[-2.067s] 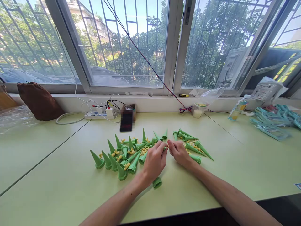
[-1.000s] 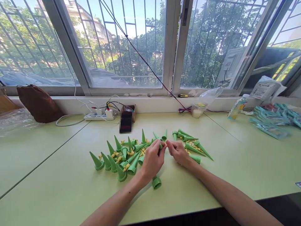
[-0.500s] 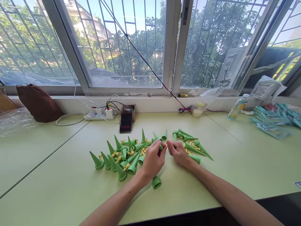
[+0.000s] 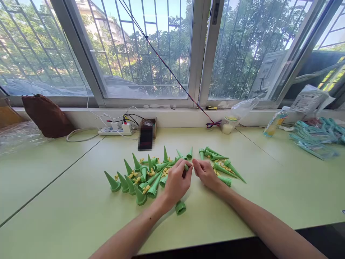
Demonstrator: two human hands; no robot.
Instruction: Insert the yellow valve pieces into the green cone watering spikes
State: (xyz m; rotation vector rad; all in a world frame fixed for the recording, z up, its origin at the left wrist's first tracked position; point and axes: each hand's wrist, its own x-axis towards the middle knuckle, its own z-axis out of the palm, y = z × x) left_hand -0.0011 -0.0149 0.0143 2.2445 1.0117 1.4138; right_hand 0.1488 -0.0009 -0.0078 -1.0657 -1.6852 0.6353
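My left hand (image 4: 178, 180) is closed around a green plastic cone (image 4: 186, 167); only a small part of it shows between the fingers. Just right of it, my right hand (image 4: 206, 174) is closed in a pinch, its fingertips nearly touching the left ones. Whatever sits in that pinch is too small and covered to name. Below my left wrist, the ribbed open end of a green cone (image 4: 180, 208) shows, the rest hidden. To the left, several green cones (image 4: 140, 196) stand or lie among small yellow valve-like fittings (image 4: 146, 189). More cones (image 4: 234, 171) and yellow pieces lie by my right hand.
Along the back of the pale green table (image 4: 81, 201) are a power strip (image 4: 115, 131) with cables, a small box (image 4: 151, 126) and a plastic cup (image 4: 228, 125). A bottle (image 4: 275, 122) and bagged teal items (image 4: 315, 136) lie right; a brown bag (image 4: 47, 116) sits left.
The view has shifted slightly, moving everything a little to the right in the picture. Both hands keep nearly the same pose, fingertips close together.
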